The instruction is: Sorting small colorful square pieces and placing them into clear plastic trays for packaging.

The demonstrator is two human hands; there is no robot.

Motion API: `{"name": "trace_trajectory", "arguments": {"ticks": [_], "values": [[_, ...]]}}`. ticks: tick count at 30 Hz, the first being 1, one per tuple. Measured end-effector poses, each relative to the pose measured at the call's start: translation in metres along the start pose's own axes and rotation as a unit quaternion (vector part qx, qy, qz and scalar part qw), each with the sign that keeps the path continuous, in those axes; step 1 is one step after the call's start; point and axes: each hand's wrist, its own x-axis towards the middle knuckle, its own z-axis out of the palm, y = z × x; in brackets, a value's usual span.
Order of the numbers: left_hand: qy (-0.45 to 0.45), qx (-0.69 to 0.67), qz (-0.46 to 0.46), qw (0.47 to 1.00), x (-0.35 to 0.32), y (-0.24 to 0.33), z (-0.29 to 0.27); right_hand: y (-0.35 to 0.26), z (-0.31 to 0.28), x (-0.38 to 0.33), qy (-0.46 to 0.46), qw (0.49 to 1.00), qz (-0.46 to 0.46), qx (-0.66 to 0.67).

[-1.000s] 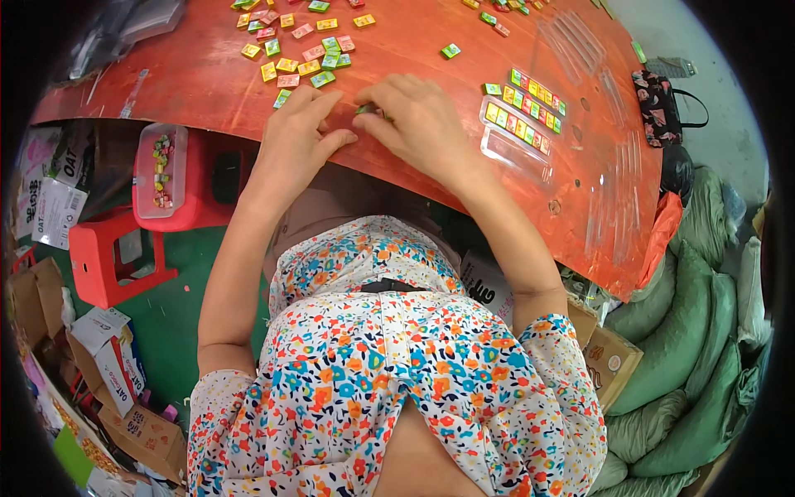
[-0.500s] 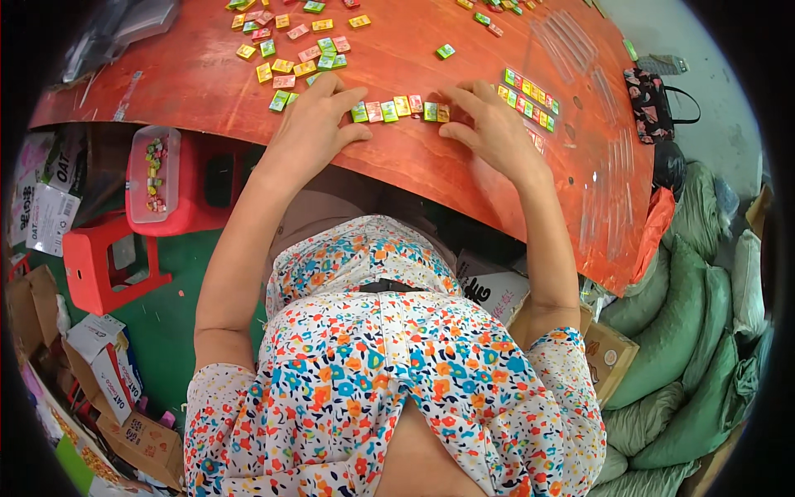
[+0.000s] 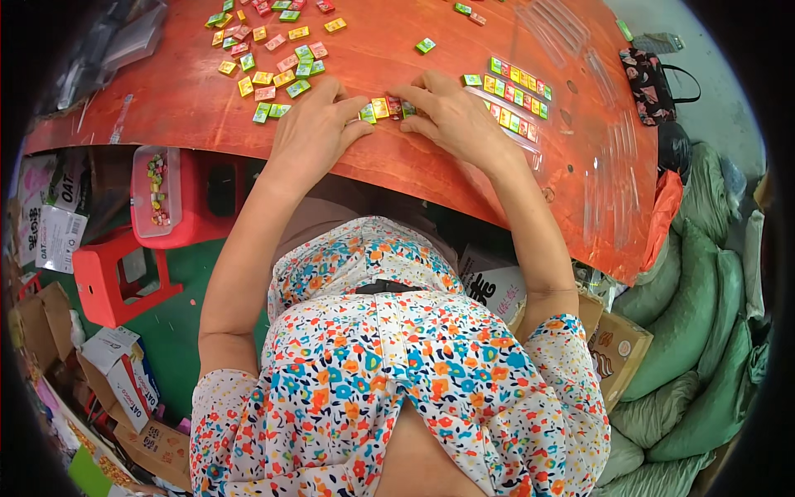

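Between my hands, near the table's front edge, lies a short row of small candy-sized boxes (image 3: 381,108), coloured yellow, green and red. My left hand (image 3: 319,128) has its thumb and fingertips closed round the row's left end. At the right end, my right hand (image 3: 455,120) curls its thumb and forefinger over the boxes, partly hiding them. To the right, finished-looking rows of like boxes (image 3: 517,91) lie side by side, some in clear plastic trays. A lone green box (image 3: 472,80) sits just beyond my right hand.
Scattered boxes (image 3: 286,79) cover the red table's (image 3: 199,108) far left. Clear plastic trays (image 3: 609,190) lie at its right. A patterned bag (image 3: 648,87) is beyond the right edge. Left below, a plastic tub (image 3: 156,190) rests on a red stool; green sacks (image 3: 687,290) fill the right.
My right hand has moved left along the row, closer to my left hand, and covers more of its right end. The view has shifted slightly.
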Motion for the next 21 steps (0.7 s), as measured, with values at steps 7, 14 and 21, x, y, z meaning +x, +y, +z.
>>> {"name": "trace_trajectory", "arguments": {"ticks": [7,14,21], "values": [[-0.002,-0.053,0.027,0.998,0.002,0.005,0.001,-0.006,0.005,-0.015,0.050,0.998,0.027,-0.004],[-0.018,-0.096,0.054,0.994,0.023,0.043,0.017,0.008,-0.025,-0.060,0.105,0.993,0.049,0.005],[-0.031,-0.083,0.161,0.983,0.062,0.097,0.072,0.045,-0.054,-0.124,0.078,0.982,0.169,-0.037]]}}
